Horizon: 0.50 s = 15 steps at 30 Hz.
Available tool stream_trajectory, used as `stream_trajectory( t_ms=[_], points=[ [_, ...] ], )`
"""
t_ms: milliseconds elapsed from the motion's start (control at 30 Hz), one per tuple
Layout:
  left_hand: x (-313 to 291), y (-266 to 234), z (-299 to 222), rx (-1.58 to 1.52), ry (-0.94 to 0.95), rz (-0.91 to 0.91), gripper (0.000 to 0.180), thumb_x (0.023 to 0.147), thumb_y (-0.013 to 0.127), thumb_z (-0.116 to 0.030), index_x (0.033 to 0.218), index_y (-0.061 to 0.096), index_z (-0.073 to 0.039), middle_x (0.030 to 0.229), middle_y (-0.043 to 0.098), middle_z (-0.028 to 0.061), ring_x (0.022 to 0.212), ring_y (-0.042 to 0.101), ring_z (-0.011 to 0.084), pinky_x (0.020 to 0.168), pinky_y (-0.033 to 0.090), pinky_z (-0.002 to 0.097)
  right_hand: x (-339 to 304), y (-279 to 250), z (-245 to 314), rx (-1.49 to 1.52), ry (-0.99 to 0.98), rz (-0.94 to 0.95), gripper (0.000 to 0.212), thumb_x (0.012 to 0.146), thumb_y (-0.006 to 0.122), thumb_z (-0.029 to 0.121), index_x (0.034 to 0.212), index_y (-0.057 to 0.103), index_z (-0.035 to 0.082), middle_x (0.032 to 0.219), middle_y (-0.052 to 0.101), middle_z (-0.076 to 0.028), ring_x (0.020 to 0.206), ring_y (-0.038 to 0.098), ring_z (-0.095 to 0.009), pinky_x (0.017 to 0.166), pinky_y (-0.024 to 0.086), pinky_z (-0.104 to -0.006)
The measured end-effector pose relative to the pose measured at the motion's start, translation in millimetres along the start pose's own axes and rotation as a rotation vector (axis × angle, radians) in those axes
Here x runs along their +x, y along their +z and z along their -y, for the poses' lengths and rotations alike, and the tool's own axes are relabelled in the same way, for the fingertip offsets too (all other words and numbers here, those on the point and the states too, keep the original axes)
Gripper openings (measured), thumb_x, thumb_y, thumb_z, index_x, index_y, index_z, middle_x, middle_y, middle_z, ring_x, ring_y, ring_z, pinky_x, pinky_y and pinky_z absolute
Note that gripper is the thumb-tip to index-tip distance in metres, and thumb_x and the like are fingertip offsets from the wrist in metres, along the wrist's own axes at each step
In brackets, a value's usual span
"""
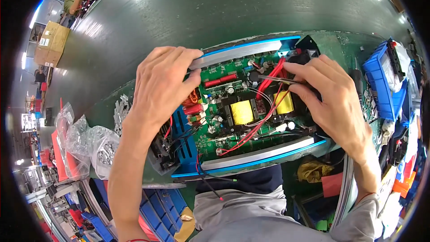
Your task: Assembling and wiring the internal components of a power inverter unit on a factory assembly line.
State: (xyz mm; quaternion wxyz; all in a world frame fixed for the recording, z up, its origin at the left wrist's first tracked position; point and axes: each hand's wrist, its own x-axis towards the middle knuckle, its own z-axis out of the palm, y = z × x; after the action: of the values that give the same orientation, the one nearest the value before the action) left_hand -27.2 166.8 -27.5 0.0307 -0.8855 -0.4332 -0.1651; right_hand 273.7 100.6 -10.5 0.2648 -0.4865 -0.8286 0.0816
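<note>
1. The right hand's (331, 92) fingers are clamped on a slim, grey metal, tweezer-like tool (285, 80), which crosses thick, red, insulated wires (272, 76); its length probably gives reach between crowded parts.
2. The left hand's (161, 80) fingers and thumb lie around the left end of the far silver metal rail (237, 54), apparently steadying it; whether they squeeze, I cannot tell.
3. That rail edges an open-topped, blue metal case (192, 154) containing a green circuit board (206, 145) with two yellow-wrapped blocks (242, 112). The case lies lengthwise before the person on a green surface (345, 45), likely for two-handed access.
4. Leftward sits a clear plastic bag (105, 150) of small metal pieces; rightward, a blue plastic bin (378, 83).
</note>
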Motion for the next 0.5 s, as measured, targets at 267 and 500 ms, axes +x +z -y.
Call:
stream_trajectory(
  t_ms=[267,500],
  points=[
    [7.5,-3.0,-41.7,-0.172,-0.106,-0.063,0.030,0.081,0.076,-0.006,0.110,0.070,-0.008,0.114,0.070,0.0094,0.107,0.068,0.0325,0.093,0.053,0.0390,14.4,23.5,-7.4,-0.052,-0.057,-0.068,0.015,0.091,0.070,0.002,0.106,0.071,0.002,0.096,0.062,-0.010,0.077,0.067,-0.031,0.067,0.053,-0.0407],
    [14.8,28.3,-52.2,-0.133,-0.059,-0.130,0.016,0.083,0.079,-0.008,0.097,0.074,-0.003,0.115,0.069,0.0076,0.100,0.069,0.0282,0.087,0.055,0.0381,28.0,42.0,-11.9,-0.263,-0.067,-0.044,0.013,0.092,0.068,0.005,0.104,0.069,0.001,0.096,0.060,-0.009,0.074,0.068,-0.030,0.064,0.055,-0.0396]
  ],
)
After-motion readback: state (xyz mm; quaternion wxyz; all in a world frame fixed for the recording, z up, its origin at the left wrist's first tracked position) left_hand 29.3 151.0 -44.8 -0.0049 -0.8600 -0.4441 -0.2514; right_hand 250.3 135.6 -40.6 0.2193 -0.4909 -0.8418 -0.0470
